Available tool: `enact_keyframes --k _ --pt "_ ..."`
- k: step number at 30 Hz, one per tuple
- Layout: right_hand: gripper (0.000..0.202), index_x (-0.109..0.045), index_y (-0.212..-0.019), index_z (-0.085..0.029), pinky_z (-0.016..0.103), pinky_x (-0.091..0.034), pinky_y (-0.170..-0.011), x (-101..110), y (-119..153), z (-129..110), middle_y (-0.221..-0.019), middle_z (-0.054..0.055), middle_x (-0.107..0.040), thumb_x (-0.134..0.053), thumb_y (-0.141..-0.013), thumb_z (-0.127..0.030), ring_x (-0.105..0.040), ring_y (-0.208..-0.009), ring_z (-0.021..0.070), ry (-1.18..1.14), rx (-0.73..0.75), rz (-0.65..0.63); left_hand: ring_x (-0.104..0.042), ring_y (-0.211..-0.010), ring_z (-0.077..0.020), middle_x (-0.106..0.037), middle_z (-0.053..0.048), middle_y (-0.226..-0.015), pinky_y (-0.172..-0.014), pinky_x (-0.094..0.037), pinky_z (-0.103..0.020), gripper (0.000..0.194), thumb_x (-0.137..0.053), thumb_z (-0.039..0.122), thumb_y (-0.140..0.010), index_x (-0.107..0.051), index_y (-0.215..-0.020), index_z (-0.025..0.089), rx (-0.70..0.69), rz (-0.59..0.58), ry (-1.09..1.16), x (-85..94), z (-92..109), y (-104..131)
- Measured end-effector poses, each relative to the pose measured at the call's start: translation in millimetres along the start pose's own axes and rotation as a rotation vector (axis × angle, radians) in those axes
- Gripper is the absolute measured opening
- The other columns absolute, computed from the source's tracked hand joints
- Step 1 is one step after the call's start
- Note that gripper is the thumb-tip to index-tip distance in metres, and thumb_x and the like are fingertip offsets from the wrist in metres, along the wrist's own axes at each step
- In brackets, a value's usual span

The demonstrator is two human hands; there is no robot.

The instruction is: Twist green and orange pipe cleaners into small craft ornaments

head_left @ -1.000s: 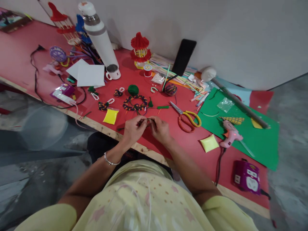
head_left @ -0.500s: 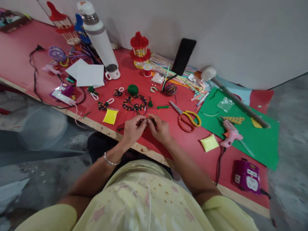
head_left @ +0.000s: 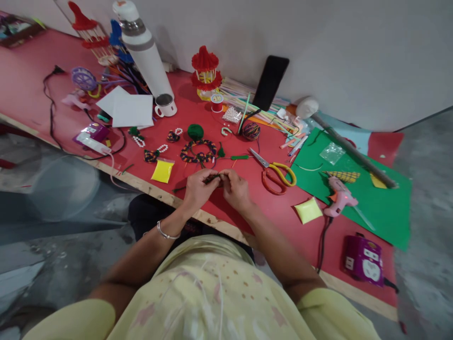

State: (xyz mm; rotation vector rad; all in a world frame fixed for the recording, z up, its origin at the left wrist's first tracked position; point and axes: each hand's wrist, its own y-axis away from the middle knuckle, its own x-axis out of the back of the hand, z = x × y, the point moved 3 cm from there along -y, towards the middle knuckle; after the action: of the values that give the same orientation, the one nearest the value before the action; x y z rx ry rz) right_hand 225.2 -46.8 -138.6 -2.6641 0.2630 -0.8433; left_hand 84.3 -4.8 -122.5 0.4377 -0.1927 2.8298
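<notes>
My left hand and my right hand meet over the front of the red table, fingertips pinched close together. Between them is a dark green strand, one end of which trails out to the left of my left hand. Its middle is mostly covered by my fingers. Just beyond lies a braided multicoloured ring, with a green yarn ball behind it. A green-handled crochet hook rests past my right hand, and scissors with yellow and red handles lie to its right.
Beaded yarn pieces and a yellow packet lie on the left. A tall white flask and a propped phone stand at the back. A pink glue gun with its cord and a purple power socket box are on the right.
My left hand has shifted slightly right and turned a little. The fingertips of both hands have moved on the strand, which stays pinched between them. The table items have not moved.
</notes>
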Motion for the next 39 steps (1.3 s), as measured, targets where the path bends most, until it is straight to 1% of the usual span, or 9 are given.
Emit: enact_keyframes --k 7,12,15,20,24,28,30,35,39 --pt "0.019 -0.055 -0.108 -0.021 0.025 -0.051 -0.063 1 -1 2 -0.085 0.005 -0.07 -0.041 -0.103 -0.032 -0.069 -0.069 0.0151 -0.003 -0.036 0.041 -0.061 -0.066 -0.0108 -0.068 -0.001 -0.073 -0.062 -0.047 -0.021 0.011 -0.068 0.025 -0.084 -0.075 -0.083 0.017 -0.152 0.062 -0.076 -2.8 3 -2" --pt "0.024 -0.055 -0.116 -0.022 0.024 -0.054 -0.064 3 -4 0 -0.085 0.003 -0.071 -0.041 -0.104 -0.037 -0.071 -0.068 0.0137 -0.203 -0.115 -0.022 -0.057 -0.062 -0.0105 -0.067 -0.001 -0.072 -0.059 -0.044 -0.021 0.015 -0.067 0.03 -0.085 -0.074 -0.081 0.017 -0.111 0.056 -0.068 -1.1 0 -3" --pt "0.027 -0.056 -0.12 -0.022 0.026 -0.053 -0.069 8 -6 -7 -0.086 0.002 -0.072 -0.048 -0.101 -0.04 -0.07 -0.072 0.0141 -0.19 -0.063 -0.031 -0.056 -0.062 -0.0106 -0.067 -0.001 -0.073 -0.059 -0.043 -0.022 0.013 -0.067 0.028 -0.084 -0.074 -0.082 0.017 -0.111 0.043 -0.067 -0.9 -2 -4" --pt "0.024 -0.058 -0.102 -0.021 0.023 -0.047 -0.06 6 -6 -2 -0.08 0.001 -0.068 -0.044 -0.102 -0.041 -0.065 -0.063 0.0122 -0.138 -0.081 -0.044 -0.059 -0.065 -0.0109 -0.069 -0.001 -0.075 -0.061 -0.044 -0.022 0.011 -0.066 0.024 -0.084 -0.075 -0.084 0.017 -0.114 0.024 -0.057 -1.7 0 -3" --pt "0.021 -0.053 -0.1 -0.021 0.024 -0.042 -0.056 2 -4 7 -0.079 0.001 -0.066 -0.04 -0.103 -0.038 -0.061 -0.058 0.0116 -0.081 -0.121 -0.033 -0.061 -0.065 -0.0113 -0.071 -0.002 -0.076 -0.061 -0.045 -0.022 0.012 -0.066 0.025 -0.085 -0.075 -0.084 0.017 -0.088 0.009 -0.058 -2.9 -1 -2" --pt "0.02 -0.052 -0.1 -0.021 0.025 -0.043 -0.059 8 -6 7 -0.093 0.004 -0.07 -0.04 -0.104 -0.037 -0.061 -0.061 0.0111 -0.126 -0.176 0.051 -0.064 -0.067 -0.0129 -0.072 -0.003 -0.075 -0.061 -0.048 -0.022 0.015 -0.067 0.029 -0.085 -0.075 -0.086 0.017 -0.061 0.03 -0.037 -3.4 -3 -2" --pt "0.022 -0.055 -0.1 -0.022 0.026 -0.044 -0.061 13 -8 6 -0.091 0.003 -0.07 -0.041 -0.103 -0.038 -0.06 -0.061 0.011 -0.178 -0.19 0.091 -0.064 -0.066 -0.0132 -0.071 -0.003 -0.073 -0.061 -0.048 -0.022 0.015 -0.068 0.03 -0.084 -0.075 -0.086 0.017 -0.043 0.039 -0.037 -3.5 -4 -2" --pt "0.029 -0.062 -0.119 -0.024 0.027 -0.047 -0.066 18 -15 0 -0.104 0.004 -0.072 -0.058 -0.096 -0.041 -0.06 -0.072 0.0124 -0.33 -0.112 0.032 -0.061 -0.062 -0.0116 -0.071 -0.002 -0.073 -0.057 -0.046 -0.022 0.014 -0.066 0.025 -0.081 -0.075 -0.088 0.017 -0.043 0.045 -0.06 -3.1 -5 -3" --pt "0.018 -0.072 -0.1 -0.024 0.029 -0.049 -0.073 18 -17 -4 -0.094 0.003 -0.071 -0.063 -0.093 -0.038 -0.063 -0.085 0.0158 -0.327 -0.035 0.007 -0.059 -0.061 -0.0108 -0.071 -0.001 -0.074 -0.055 -0.045 -0.021 0.013 -0.066 0.024 -0.08 -0.074 -0.086 0.017 -0.044 0.048 -0.054 -2.8 -5 -3"
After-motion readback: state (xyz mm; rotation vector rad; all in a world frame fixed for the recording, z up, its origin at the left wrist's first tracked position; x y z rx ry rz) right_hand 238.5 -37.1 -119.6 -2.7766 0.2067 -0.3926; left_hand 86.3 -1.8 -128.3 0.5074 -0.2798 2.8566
